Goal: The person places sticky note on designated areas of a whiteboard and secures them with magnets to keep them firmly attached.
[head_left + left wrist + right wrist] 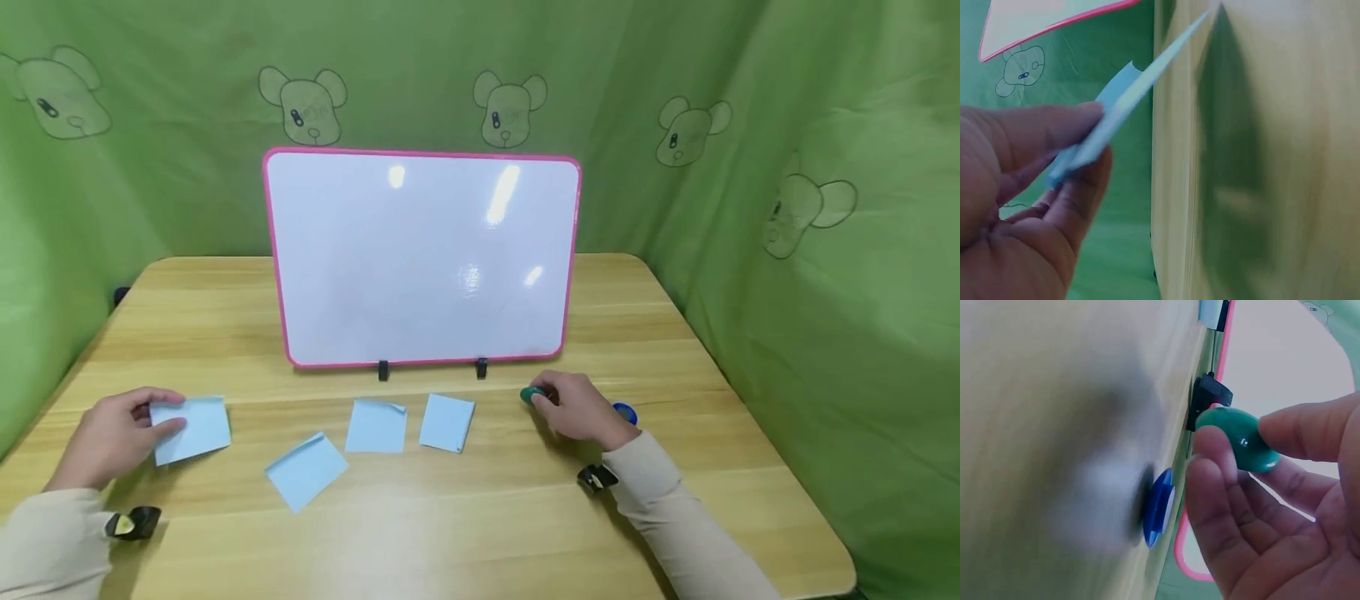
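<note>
The left hand (112,437) pinches a blue sticky note (204,429) over the left side of the wooden table (420,533). The right hand (576,406) pinches a green magnet (1244,440) near the whiteboard (405,258); its wrist view shows all of a blue magnet (1157,508), partly hidden in the head view.

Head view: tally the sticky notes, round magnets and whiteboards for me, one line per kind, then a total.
Light-blue sticky notes: 4 (three on the table, one in the left hand)
Green round magnet, in the right hand: 1
Blue round magnet: 1
Whiteboard: 1
Total: 7
</note>
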A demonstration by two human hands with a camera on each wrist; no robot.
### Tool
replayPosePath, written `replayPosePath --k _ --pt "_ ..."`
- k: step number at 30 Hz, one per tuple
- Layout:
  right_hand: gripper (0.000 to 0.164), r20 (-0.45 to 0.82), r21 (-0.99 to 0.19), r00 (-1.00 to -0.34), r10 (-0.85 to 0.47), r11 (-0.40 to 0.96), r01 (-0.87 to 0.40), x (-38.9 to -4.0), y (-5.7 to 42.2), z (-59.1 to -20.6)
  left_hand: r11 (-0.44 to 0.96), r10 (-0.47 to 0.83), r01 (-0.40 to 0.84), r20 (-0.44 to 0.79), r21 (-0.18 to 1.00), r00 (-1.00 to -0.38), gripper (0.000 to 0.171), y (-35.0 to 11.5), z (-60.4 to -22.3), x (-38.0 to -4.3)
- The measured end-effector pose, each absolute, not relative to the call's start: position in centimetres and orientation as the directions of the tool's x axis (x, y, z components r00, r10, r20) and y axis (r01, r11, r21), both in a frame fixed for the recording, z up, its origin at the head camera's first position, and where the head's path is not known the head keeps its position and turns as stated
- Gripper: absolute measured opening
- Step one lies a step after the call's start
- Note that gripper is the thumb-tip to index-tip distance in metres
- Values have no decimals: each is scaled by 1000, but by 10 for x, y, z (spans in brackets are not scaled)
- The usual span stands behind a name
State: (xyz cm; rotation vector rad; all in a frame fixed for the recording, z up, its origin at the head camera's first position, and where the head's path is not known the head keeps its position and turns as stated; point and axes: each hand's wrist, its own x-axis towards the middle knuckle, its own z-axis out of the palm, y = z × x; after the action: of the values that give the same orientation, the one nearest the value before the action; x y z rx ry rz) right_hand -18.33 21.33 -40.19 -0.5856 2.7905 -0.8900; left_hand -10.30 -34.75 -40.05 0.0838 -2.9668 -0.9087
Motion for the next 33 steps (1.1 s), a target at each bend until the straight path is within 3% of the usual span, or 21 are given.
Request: replayPosePath --k 8,17,27,33 --pt "12 62 -608 -918 -392 714 -346 -195 210 -398 772 -57 -42 3 635 -998 54 -339 -391 -109" --pt "9 218 -625 -907 -360 662 -412 -208 211 -389 733 -25 52 104 678 -994 50 -326 -383 -120" --pt "17 261 -663 -934 -244 658 -357 -222 206 -377 651 -50 70 135 755 -990 39 -311 -365 -133" --pt "17 276 -682 -942 -193 651 -333 -231 204 -372 597 -143 57 177 800 -974 39 -301 -358 -143"
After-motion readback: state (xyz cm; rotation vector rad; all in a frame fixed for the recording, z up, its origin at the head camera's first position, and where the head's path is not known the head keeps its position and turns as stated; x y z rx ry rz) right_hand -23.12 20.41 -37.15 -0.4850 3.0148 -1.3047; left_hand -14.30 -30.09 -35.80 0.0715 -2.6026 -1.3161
